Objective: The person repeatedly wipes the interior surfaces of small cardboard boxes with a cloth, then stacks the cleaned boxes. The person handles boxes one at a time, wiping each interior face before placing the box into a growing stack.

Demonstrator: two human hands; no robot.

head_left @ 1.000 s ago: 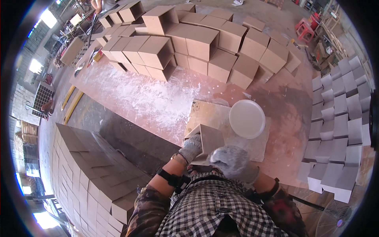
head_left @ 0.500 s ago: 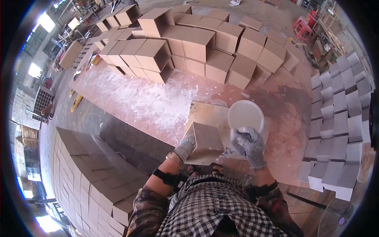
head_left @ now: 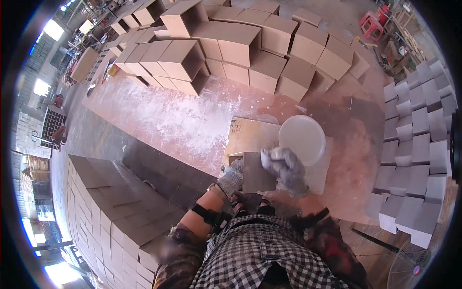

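Between my hands is a brown open-ended board box (head_left: 259,173). My left hand (head_left: 231,177), in a grey knit glove, grips it by its left side; some of the fingers are hidden by the box. At the box's upper right edge is my gloved right hand (head_left: 288,169), its fingers curled together. Whatever they may pinch is too small or hidden to make out. Just beyond the right hand stands a round white tub (head_left: 302,137) with a pale surface inside. Box and tub are over a stained work board (head_left: 248,131).
Brown boxes (head_left: 236,43) are stacked in rows across the far side. Another tall brown stack (head_left: 110,202) stands at my near left. Greyish boxes (head_left: 418,144) line the right. A fan (head_left: 409,269) is at lower right, red stools (head_left: 371,26) at far right.
My right hand has moved left from the tub to the box's right edge. The box has been turned in my left hand, so a broad face now shows.
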